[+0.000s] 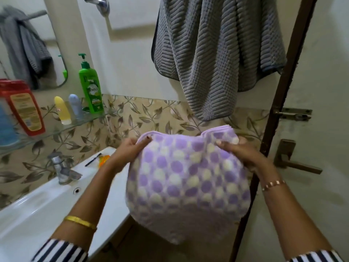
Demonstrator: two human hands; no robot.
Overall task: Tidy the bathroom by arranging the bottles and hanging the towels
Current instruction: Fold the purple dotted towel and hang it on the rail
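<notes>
A folded purple towel [186,178] with purple and cream dots hangs in front of me. My left hand [129,151] pinches its upper left edge and my right hand [238,151] grips its upper right edge. Above it a grey ribbed towel [213,52] hangs on the wall. On the glass shelf [90,119] at the left stand a green pump bottle [90,87], a yellow tube [62,110], a pale blue tube [75,106], a red bottle [22,106] and a blue bottle [6,127].
A white sink [37,208] with a chrome tap [62,167] lies at the lower left; an orange item [103,159] and a black stick rest on its rim. A mirror [28,44] is above. The door [321,129] with handle [294,163] stands right.
</notes>
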